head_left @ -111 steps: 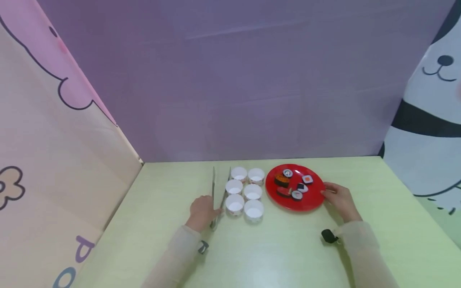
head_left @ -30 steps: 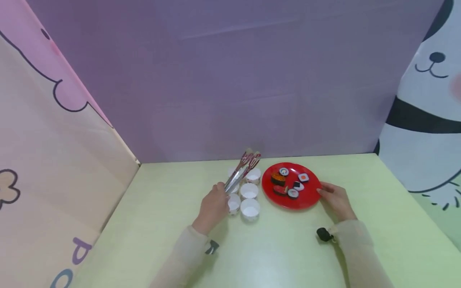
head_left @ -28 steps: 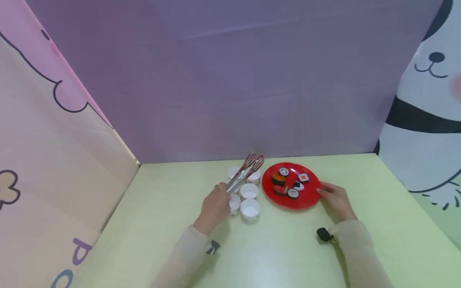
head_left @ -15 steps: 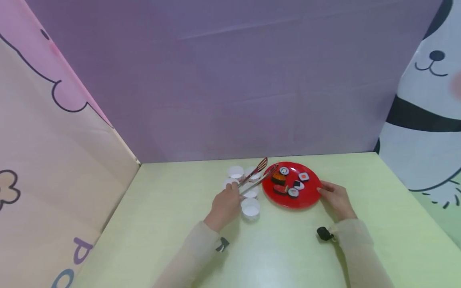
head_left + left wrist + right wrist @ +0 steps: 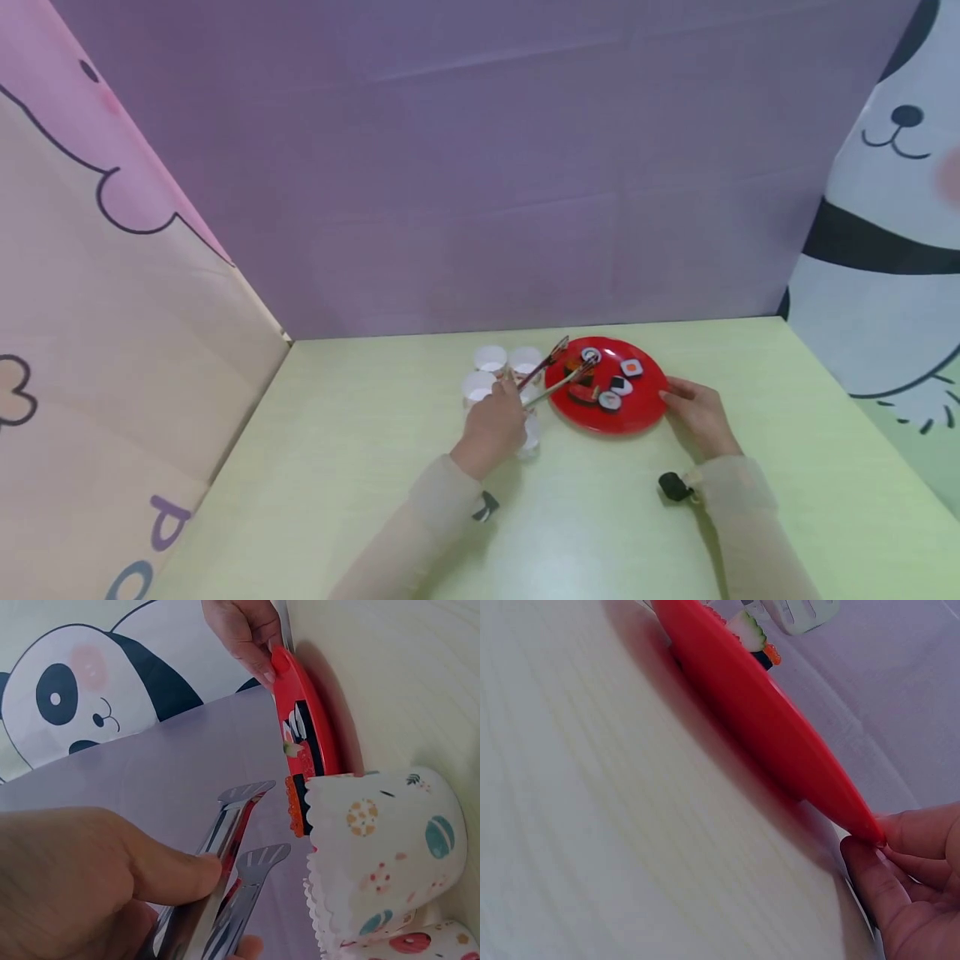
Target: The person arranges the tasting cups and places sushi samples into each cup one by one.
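Purple backdrop (image 5: 480,183) behind pale green table (image 5: 360,433), panda-print panel (image 5: 892,267) at right edge. Gripping metal tongs (image 5: 201,913) with left hand (image 5: 492,423), thumb along one arm, tips spread over left side of red plate (image 5: 645,417); pinching plate's right rim between thumb and fingers of right hand (image 5: 703,417). Toy sushi pieces (image 5: 584,394) on plate, six by count, loosely clustered; white patterned cups (image 5: 491,359) just left of plate. Progress, judged from layout: early. Tongs in hand and plate steadied, so setup done; nothing clasped between tips, lifting of any piece not yet done. Orange-topped piece and upper roll (image 5: 588,354) partly behind tongs; contact with either impossible to tell. Cups near left hand partly covered, full count unclear; cut off and seen from outside only in left wrist view. Mostly plate underside in right wrist view; whether fully flat on table, can't tell.
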The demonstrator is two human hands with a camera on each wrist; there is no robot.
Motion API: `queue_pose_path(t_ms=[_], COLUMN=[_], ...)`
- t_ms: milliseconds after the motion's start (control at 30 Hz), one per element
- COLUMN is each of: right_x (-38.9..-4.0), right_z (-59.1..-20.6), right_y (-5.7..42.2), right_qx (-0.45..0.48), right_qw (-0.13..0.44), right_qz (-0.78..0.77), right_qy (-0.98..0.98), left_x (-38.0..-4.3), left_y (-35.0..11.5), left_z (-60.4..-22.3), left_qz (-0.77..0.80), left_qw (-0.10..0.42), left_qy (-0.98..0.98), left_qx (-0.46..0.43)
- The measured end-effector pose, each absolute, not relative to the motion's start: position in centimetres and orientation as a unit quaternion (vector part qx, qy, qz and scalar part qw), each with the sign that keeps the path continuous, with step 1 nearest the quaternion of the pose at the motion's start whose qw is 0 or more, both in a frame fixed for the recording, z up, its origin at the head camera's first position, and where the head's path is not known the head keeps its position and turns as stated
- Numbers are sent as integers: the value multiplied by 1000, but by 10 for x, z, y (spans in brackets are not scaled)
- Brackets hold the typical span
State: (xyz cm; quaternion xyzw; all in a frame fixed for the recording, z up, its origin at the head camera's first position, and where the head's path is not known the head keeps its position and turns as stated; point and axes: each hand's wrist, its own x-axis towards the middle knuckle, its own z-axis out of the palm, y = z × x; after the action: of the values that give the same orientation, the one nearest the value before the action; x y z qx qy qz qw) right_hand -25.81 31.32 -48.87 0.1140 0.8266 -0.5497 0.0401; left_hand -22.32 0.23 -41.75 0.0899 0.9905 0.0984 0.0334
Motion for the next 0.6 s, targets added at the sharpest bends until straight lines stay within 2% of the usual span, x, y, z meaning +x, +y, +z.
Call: queue_pose_path(t_ms=[167, 600], right_x=[-258, -257], right_z=[-487, -487], right_y=[313, 312], right_qx=[119, 109], right_qw=[44, 44], right_qz=[-550, -551], right_qy=[826, 826], left_x=[-225, -223], left_y=[8, 15], left_z=[-418, -422], left_qz=[105, 90], left_qw=[50, 47], left_qy=[991, 991], left_qx=[72, 85])
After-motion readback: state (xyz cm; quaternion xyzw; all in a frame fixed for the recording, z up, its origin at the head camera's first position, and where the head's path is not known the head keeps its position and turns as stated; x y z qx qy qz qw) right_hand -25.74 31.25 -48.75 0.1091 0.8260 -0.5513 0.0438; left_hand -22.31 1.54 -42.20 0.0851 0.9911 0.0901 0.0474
